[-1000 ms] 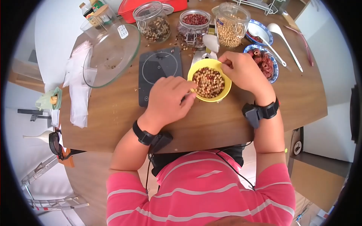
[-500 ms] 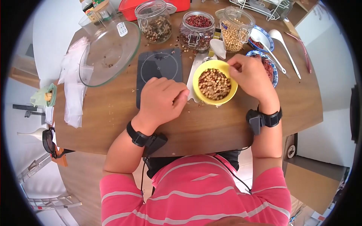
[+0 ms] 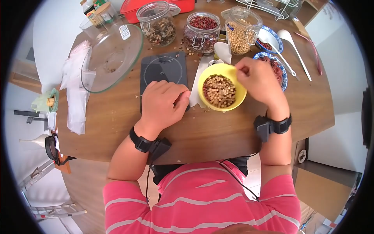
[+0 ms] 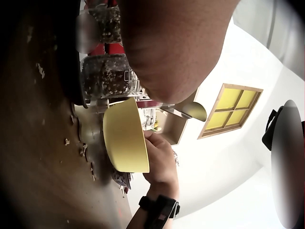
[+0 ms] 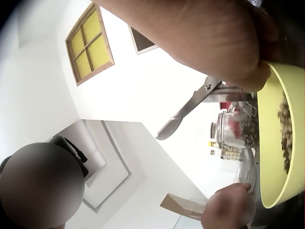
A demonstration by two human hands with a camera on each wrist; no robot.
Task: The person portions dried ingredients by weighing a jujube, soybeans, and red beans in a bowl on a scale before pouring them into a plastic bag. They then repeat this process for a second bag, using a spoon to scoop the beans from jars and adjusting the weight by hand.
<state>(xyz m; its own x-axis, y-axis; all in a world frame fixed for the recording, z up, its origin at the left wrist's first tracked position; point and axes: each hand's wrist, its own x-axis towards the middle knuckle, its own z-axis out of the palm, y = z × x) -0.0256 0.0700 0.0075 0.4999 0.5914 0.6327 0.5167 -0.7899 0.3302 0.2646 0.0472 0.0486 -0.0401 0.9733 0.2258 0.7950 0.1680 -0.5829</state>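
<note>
A yellow bowl [image 3: 206, 99] of light round seeds and red-brown pieces [image 3: 219, 91] stands over the front of a metal plate [image 3: 199, 84]. My right hand [image 3: 260, 80] pinches its right rim between thumb and curled fingers. In the left wrist view that hand [image 4: 161, 160] shows behind the bowl, at its upper edge. Left of the bowl, my left hand [image 3: 161, 102] holds nothing, its fingers loosely bent over the front of a dark flat scale [image 3: 164, 66]. Behind the bowl, a metal arm with a paddle-shaped end [image 3: 223, 52] slants upward.
Glass jars of mixed dark bits [image 3: 159, 27], red peppercorns [image 3: 201, 35] and pale seeds [image 3: 240, 33] line the back. Two patterned bowls [image 3: 275, 33] sit at right, beside a white spoon [image 3: 296, 52]. A glass lid [image 3: 111, 62] and plastic bags [image 3: 76, 101] lie at left.
My left hand has come off the bowl's left side and drawn back left over the scale. My right hand stays on the rim. The bowl has shifted slightly right and the seeds have moved inside it.
</note>
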